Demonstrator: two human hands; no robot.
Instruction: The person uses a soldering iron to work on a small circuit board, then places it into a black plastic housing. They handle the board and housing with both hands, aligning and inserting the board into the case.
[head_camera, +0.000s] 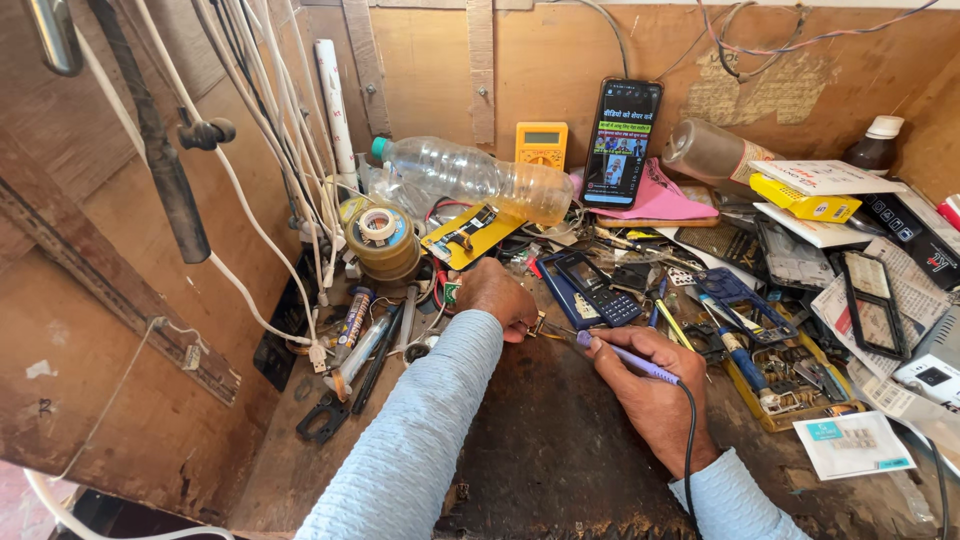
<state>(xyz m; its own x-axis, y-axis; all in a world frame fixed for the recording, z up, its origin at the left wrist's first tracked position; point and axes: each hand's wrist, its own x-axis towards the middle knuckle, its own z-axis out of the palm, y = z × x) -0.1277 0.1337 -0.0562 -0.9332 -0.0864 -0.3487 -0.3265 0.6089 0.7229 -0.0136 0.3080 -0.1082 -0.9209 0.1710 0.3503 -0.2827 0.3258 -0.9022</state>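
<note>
The dark, scorched wooden bench top (560, 450) is the landmark here, and it's boxed in by brown plywood walls (130, 380) with a bunch of white cables (270, 120) hanging down at its left edge, so it's really a cramped nook rather than a room. On the bench top's near middle, the left hand (497, 297) has its fingers pressed together, pinching a small brass-coloured metal part (538, 325) right down against the surface. The right hand (655, 385) sits just right of it, fingers curled in a pen grip around a purple-handled soldering iron (630, 360), tip nearly touching that part. My worry: the hot tip is super close to the left fingertips, so one slip could mean a burn. The iron's black cord (688, 430) runs back toward the near edge and could snag a sleeve and jerk the tip. Further back there's a clear plastic bottle (470, 175) lying on its side and a dark blue keypad phone (590, 285), both plastic that could melt if the iron wanders.
</note>
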